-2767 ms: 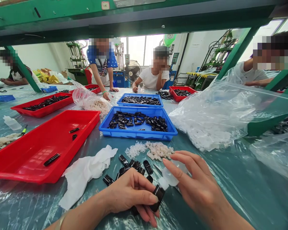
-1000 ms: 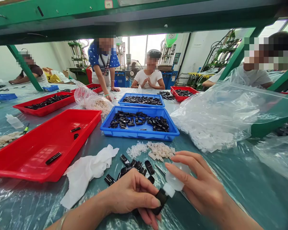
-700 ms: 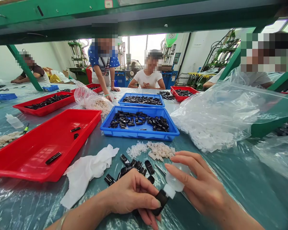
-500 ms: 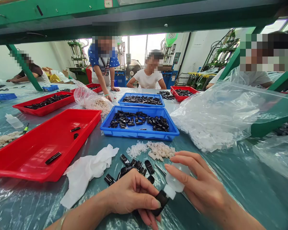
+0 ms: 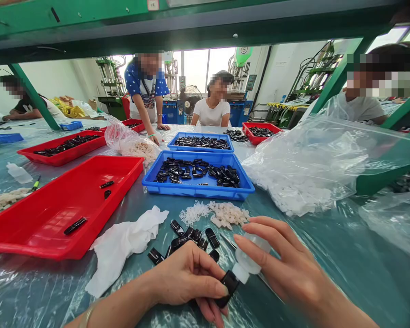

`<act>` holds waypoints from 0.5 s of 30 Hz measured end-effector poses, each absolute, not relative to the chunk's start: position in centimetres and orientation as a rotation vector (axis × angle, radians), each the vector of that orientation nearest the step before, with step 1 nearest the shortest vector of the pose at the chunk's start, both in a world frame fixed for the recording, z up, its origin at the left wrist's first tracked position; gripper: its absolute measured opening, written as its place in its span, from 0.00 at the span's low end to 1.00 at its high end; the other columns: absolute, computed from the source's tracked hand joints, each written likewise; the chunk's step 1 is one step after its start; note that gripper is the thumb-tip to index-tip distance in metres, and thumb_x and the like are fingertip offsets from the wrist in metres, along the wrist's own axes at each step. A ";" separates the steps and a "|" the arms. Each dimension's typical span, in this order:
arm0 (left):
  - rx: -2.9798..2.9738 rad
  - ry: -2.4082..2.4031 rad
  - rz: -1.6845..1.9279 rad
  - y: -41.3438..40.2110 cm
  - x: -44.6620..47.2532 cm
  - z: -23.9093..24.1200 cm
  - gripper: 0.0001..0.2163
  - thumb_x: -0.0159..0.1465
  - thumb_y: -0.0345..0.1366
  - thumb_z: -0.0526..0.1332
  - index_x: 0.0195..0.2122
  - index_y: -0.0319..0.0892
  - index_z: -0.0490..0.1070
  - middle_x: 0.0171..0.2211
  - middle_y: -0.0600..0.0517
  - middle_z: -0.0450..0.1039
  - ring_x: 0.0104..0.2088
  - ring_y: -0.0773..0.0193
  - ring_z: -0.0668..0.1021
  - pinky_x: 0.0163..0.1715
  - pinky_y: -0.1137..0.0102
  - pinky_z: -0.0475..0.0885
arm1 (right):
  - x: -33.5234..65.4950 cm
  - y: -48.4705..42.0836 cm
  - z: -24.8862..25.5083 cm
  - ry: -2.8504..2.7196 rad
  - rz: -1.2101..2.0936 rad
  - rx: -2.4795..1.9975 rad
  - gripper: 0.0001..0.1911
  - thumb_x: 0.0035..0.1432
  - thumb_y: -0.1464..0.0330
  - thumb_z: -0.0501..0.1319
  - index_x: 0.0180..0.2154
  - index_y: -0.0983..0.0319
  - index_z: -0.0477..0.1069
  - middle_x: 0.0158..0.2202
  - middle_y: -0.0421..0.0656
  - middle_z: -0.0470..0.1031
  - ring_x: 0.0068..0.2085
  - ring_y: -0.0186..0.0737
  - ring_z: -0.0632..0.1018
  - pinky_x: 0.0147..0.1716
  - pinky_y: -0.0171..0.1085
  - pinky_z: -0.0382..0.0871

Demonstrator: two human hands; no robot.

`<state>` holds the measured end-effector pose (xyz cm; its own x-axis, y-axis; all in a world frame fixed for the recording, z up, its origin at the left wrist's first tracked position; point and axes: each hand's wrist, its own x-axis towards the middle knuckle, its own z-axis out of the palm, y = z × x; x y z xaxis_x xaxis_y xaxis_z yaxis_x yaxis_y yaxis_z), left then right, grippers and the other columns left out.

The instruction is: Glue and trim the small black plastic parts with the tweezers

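Note:
My left hand (image 5: 186, 280) is closed around a small black plastic part (image 5: 227, 287), pinched between thumb and fingers. My right hand (image 5: 287, 269) grips a small translucent squeeze bottle (image 5: 249, 257), tilted so its white nozzle touches the black part. Just beyond my hands lie several loose black parts (image 5: 187, 239) on the plastic-covered table. Two small heaps of white pieces (image 5: 218, 213) sit behind them.
A red tray (image 5: 30, 223) with three black parts is at left, a white cloth (image 5: 123, 243) beside it. Two blue trays (image 5: 191, 189) of black parts stand ahead. A large clear bag (image 5: 314, 168) of white pieces lies right. Other people work across the table.
My hands have barely moved; the bottle nozzle stays on the black part. The seated person across the table lowered their hands.

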<state>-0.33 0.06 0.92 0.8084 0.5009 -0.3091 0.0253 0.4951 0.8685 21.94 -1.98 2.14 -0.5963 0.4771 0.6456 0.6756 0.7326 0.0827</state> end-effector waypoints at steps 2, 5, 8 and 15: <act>1.029 0.587 0.309 0.0 -0.3 0.9 0.10 0.53 0.36 0.64 0.29 0.33 0.76 0.25 0.48 0.74 0.21 0.68 0.78 0.19 0.81 0.68 | 21.9 -2.0 2.1 -2.325 -0.434 -0.867 0.15 0.59 0.79 0.50 0.46 0.64 0.67 0.45 0.52 0.66 0.52 0.50 0.64 0.45 0.48 0.67; 1.028 0.597 0.300 -0.1 -0.3 0.8 0.10 0.52 0.37 0.65 0.29 0.33 0.75 0.25 0.48 0.74 0.22 0.68 0.78 0.19 0.80 0.68 | 21.8 -2.0 2.2 -2.306 -0.457 -0.874 0.15 0.60 0.79 0.49 0.45 0.63 0.68 0.44 0.51 0.68 0.51 0.49 0.66 0.45 0.48 0.67; 1.028 0.602 0.295 0.0 -0.3 0.9 0.10 0.52 0.38 0.65 0.28 0.33 0.75 0.25 0.48 0.74 0.22 0.67 0.78 0.19 0.80 0.68 | 21.6 -2.0 2.2 -2.278 -0.469 -0.882 0.15 0.60 0.78 0.49 0.45 0.63 0.68 0.43 0.51 0.68 0.51 0.49 0.66 0.45 0.48 0.67; 1.024 0.616 0.298 -0.1 -0.3 1.0 0.10 0.52 0.37 0.65 0.28 0.33 0.75 0.25 0.48 0.74 0.22 0.67 0.78 0.20 0.80 0.68 | 21.2 -2.1 2.0 -2.223 -0.508 -0.917 0.16 0.59 0.79 0.49 0.45 0.62 0.69 0.42 0.50 0.70 0.49 0.47 0.68 0.44 0.47 0.68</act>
